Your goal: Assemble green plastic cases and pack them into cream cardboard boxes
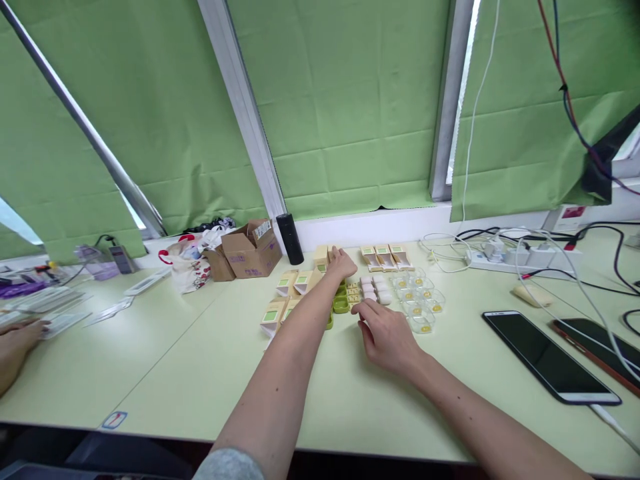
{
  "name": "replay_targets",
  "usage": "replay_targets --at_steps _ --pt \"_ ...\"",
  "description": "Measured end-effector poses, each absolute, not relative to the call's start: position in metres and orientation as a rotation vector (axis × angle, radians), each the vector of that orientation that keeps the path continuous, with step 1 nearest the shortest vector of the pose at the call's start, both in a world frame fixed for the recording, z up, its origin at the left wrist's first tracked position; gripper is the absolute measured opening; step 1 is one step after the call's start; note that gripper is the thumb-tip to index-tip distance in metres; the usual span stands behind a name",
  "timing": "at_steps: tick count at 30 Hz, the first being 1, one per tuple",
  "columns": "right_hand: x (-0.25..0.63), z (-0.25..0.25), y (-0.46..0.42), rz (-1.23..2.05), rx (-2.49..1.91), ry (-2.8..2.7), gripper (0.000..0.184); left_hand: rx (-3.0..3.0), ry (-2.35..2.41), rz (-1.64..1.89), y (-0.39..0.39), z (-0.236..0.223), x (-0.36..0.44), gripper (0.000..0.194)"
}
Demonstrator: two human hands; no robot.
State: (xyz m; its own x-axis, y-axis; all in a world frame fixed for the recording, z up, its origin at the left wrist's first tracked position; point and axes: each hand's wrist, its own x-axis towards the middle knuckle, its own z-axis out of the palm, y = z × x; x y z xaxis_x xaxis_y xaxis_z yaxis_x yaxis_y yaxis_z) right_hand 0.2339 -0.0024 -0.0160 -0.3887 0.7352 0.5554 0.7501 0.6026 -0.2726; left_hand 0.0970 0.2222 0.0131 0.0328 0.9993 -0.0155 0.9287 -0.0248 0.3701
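My left hand [341, 262] reaches far across the pale green table [165, 360] and closes on a small cream box [321, 256] near the back. My right hand [387, 335] rests palm down near the middle, fingers loosely curled, close to a row of small white pieces [376, 289] and green trays [341, 304]. Several cream boxes with green windows [281, 298] lie left of my left arm. Three more such boxes [385, 257] stand at the back. Clear small cups with yellow contents [419, 302] sit to the right of my right hand.
A black cylinder [290, 239] and a cardboard box [251, 249] stand by the wall. Two phones [550, 357] lie at right, with a power strip and cables [520, 255] behind. Another person's hand [15, 347] is at the far left, near clutter.
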Motion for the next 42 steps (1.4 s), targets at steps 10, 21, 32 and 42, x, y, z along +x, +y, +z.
replay_targets --at_steps 10,21,32,42 --pt "0.233 -0.018 -0.002 0.036 -1.193 -2.249 0.024 2.22 1.692 0.995 0.153 0.051 0.064 0.046" --pt "0.23 -0.019 -0.002 0.154 -1.277 -2.345 0.015 2.434 1.654 1.15 0.037 0.021 -0.002 0.021" --pt "0.23 -0.017 -0.005 0.186 -1.406 -2.498 0.014 2.582 1.689 0.82 0.018 0.001 -0.01 0.017" --pt "0.232 -0.016 -0.006 0.263 -1.414 -2.501 0.014 2.634 1.705 0.655 0.015 0.009 -0.013 0.012"
